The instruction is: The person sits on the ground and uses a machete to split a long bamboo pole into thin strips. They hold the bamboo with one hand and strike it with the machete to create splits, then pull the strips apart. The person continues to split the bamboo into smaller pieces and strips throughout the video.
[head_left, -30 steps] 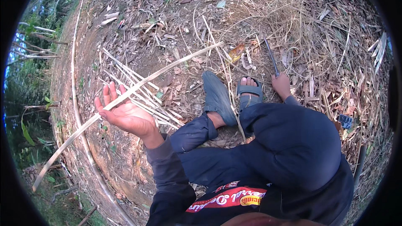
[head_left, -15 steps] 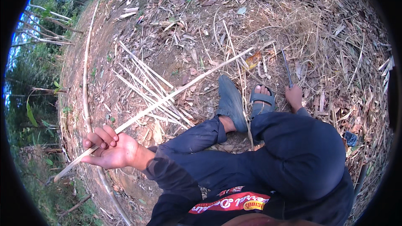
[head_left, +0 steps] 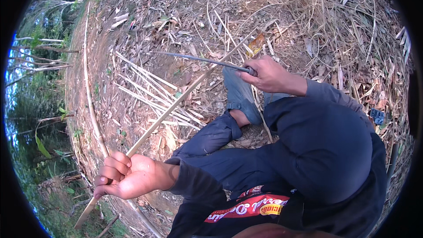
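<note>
A long pale bamboo strip (head_left: 169,109) slants across the view, from the lower left up toward my shoes. My left hand (head_left: 130,176) is closed around it near its lower end, fingers curled over it and palm showing. My right hand (head_left: 266,75) grips the dark handle of a long, narrow-bladed knife (head_left: 194,58). The blade points left and crosses the strip near its far end. Whether blade and strip touch, I cannot tell.
Several pale split strips (head_left: 152,90) lie in a loose pile beyond my left leg. A long thin pole (head_left: 90,101) runs along the left. Dry leaves and shavings cover the ground. My sandalled foot (head_left: 238,90) is under the strip. A small dark object (head_left: 377,116) lies at right.
My right hand has lifted the knife from beside my right foot and swung its blade leftward across the strip. My left hand has shifted slightly down and right with the strip.
</note>
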Demonstrator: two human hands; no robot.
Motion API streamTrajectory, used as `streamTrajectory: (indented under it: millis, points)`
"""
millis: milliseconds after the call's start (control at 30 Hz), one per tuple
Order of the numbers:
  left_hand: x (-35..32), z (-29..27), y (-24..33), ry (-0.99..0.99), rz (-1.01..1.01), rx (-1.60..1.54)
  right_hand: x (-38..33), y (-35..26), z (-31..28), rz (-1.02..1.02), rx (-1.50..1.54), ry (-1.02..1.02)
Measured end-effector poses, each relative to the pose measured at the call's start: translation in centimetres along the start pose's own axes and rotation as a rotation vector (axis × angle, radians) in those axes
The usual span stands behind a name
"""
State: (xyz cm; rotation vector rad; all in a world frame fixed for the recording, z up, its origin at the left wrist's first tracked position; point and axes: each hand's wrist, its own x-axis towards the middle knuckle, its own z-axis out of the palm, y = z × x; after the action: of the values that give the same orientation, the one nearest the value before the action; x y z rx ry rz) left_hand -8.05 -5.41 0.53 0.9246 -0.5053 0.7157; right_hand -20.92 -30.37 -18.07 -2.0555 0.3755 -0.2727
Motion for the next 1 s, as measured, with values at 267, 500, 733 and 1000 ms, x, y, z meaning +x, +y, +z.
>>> streamTrajectory:
  millis: [267,500,733,1000]
  points:
    - [-1.9,1.0,1.1,-0.002,0.096,0.033,-0.4,1.1,2.0,-0.230,-0.128,-0.051]
    - [-2.5,-0.4,1.3,0.097,0.096,0.090,-1.5,1.5,0.7,-0.157,-0.258,-0.009]
    - [-3.4,0.5,1.6,0.100,0.127,0.157,-1.9,6.1,1.9,0.158,-0.142,0.069]
    - [-2.6,-2.7,1.2,0.093,0.044,0.084,-2.3,7.8,1.7,0.367,-0.131,0.103]
